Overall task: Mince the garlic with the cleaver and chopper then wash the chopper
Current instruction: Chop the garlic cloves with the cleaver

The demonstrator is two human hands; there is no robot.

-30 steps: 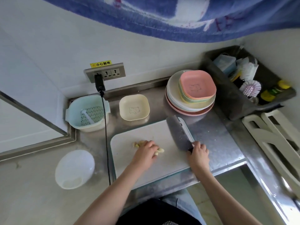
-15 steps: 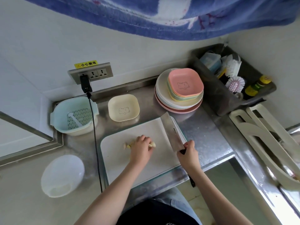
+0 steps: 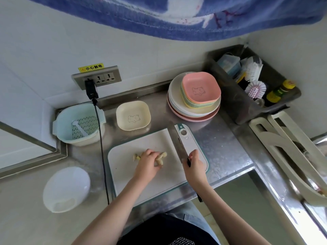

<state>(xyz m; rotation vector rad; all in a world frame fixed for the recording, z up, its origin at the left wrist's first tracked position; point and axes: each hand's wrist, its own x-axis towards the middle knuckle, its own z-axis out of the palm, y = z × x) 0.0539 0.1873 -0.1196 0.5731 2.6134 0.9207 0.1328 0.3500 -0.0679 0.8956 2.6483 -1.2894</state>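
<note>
- Head view: white cutting board (image 3: 141, 184) lies on the steel counter (image 3: 228, 152), near edge.
- Left hand (image 3: 147, 160) rests on the garlic cloves (image 3: 161, 157) at mid-board, fingers curled over them.
- Right hand (image 3: 195, 160) grips the cleaver (image 3: 178, 145) by its handle; the blade stands on edge over the board's right side, just right of the garlic.
- Cream dish (image 3: 133, 115) sits beyond the board; a plate stack (image 3: 194, 96) far right; a blue colander (image 3: 78, 123) far left.
</note>
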